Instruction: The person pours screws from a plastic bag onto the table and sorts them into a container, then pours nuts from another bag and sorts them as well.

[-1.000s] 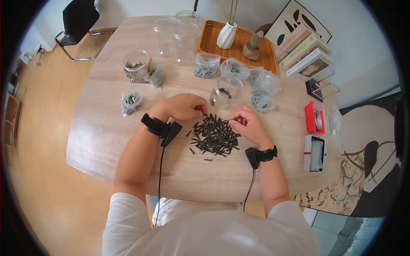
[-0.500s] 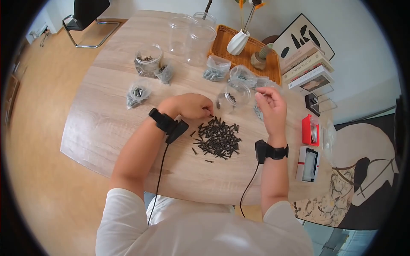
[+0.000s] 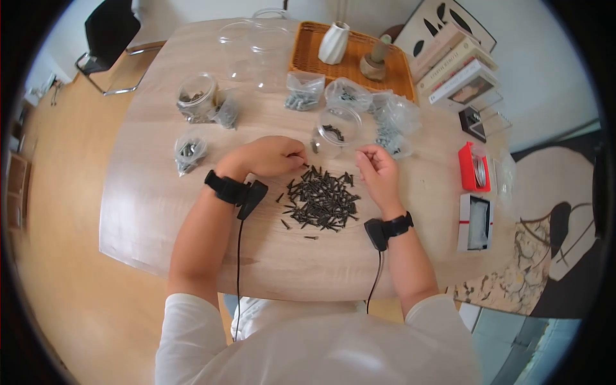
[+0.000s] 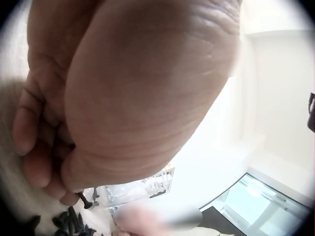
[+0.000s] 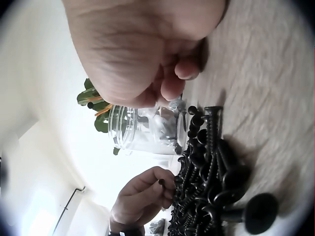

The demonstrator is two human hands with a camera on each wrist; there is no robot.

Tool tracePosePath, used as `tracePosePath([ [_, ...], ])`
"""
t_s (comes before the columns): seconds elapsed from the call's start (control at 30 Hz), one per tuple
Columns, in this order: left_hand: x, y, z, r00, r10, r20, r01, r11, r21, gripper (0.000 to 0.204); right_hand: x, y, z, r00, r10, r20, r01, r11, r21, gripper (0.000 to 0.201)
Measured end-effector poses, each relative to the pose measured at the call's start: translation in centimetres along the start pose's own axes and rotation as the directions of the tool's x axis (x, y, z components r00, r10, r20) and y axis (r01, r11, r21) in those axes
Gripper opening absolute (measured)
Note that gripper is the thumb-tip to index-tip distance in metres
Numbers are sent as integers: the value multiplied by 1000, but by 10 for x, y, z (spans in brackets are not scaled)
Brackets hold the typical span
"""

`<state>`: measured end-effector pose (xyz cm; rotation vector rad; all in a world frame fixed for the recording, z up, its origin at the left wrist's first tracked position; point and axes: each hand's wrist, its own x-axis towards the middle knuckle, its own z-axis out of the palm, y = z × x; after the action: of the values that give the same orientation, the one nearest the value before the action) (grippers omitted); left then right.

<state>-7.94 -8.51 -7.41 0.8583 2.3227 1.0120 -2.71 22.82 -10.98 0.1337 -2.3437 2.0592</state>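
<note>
While the left hand (image 3: 273, 157) pinches a screw (image 5: 161, 182), the pile (image 3: 324, 202) lies nearer it, at four o'clock; right hand (image 3: 381, 178) curled, contents indiscernible.

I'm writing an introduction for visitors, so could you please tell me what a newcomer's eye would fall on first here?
Probably the dark heap of black screws in the middle of the pale table, close to both hands. Next might come the orange wicker tray along the far edge, then the small bright red box on the right side.
</note>
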Motion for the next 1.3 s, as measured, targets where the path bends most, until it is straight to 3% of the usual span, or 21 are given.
tracePosePath([
  [0.13, -4, 9, -5, 998, -38, 41, 39, 999, -27, 24, -1, 3, 4, 997, -35, -67, 37, 999, 17, 13],
  [0.2, -4, 11, -7, 998, -59, 35, 62, 995, -79, 21, 0, 9, 4, 989, -123, -81, 122, 992, -15, 12],
  [0.33, -7, 17, -16, 992, -83, 100, 95, 988, -122, 18, -1, 7, 6, 986, -123, -112, 125, 992, 3, 12],
  [0.43, -9, 28, -21, 980, -147, 131, 166, 975, -147, 16, -3, -2, 6, 988, -120, -93, 112, 990, -88, 12],
  [0.5, -13, 43, -22, 994, -72, -88, 42, 954, -298, 15, -4, -5, 6, 981, -185, -63, 177, 977, -117, 13],
  [0.53, -12, 55, -15, 948, -55, -312, -50, 947, -317, 16, -4, -3, 5, 979, -184, -83, 175, 979, -109, 13],
  [0.57, -7, 59, -12, 953, -50, -300, -47, 950, -308, 16, -4, -2, 5, 982, -173, -80, 163, 979, -120, 14],
  [0.63, -2, 64, -5, 777, 2, -629, -195, 951, -239, 18, -3, -1, 6, 984, -165, -69, 156, 980, -126, 14],
  [0.67, 7, 72, 4, 703, 74, -707, -147, 988, -43, 22, -3, 1, 7, 986, -155, -68, 147, 983, -106, 14],
  [0.7, 9, 80, 10, 698, 75, -712, -145, 989, -38, 22, -2, 1, 7, 987, -147, -62, 141, 986, -89, 15],
  [0.77, 12, 93, 14, 622, 179, -763, -138, 983, 119, 26, -2, 0, 6, 988, -144, -55, 138, 986, -98, 15],
  [0.83, 8, 84, 9, 594, 211, -776, -131, 977, 166, 28, -2, -1, 6, 989, -136, -57, 130, 986, -108, 15],
  [0.9, 1, 76, 3, 611, 73, -788, -216, 973, -78, 31, -3, -2, 7, 984, -161, -71, 151, 981, -122, 14],
  [0.93, -7, 78, -3, 683, 8, -731, -145, 981, -125, 26, -3, -2, 7, 985, -161, -68, 152, 981, -122, 14],
  [0.97, -10, 80, -7, 678, 4, -735, -144, 981, -128, 26, -3, -1, 7, 986, -149, -70, 141, 984, -113, 14],
  [1.03, -16, 81, -11, 888, -109, -446, 97, 994, -50, 18, -3, 0, 7, 989, -139, -59, 132, 985, -109, 13],
  [1.07, -15, 81, -8, 916, -114, -384, 131, 991, 18, 15, -2, 2, 8, 985, -159, -65, 152, 983, -104, 12],
  [1.1, -12, 75, -6, 912, -119, -393, 134, 991, 9, 15, -2, 3, 8, 981, -180, -71, 172, 980, -100, 11],
  [1.17, -5, 61, 2, 978, -73, -195, 112, 974, 197, 19, -1, 3, 8, 984, -165, -66, 157, 982, -109, 11],
  [1.3, 1, 47, 16, 975, -73, -210, 99, 988, 116, 18, -3, -4, 5, 984, -180, -13, 174, 963, -205, 10],
])
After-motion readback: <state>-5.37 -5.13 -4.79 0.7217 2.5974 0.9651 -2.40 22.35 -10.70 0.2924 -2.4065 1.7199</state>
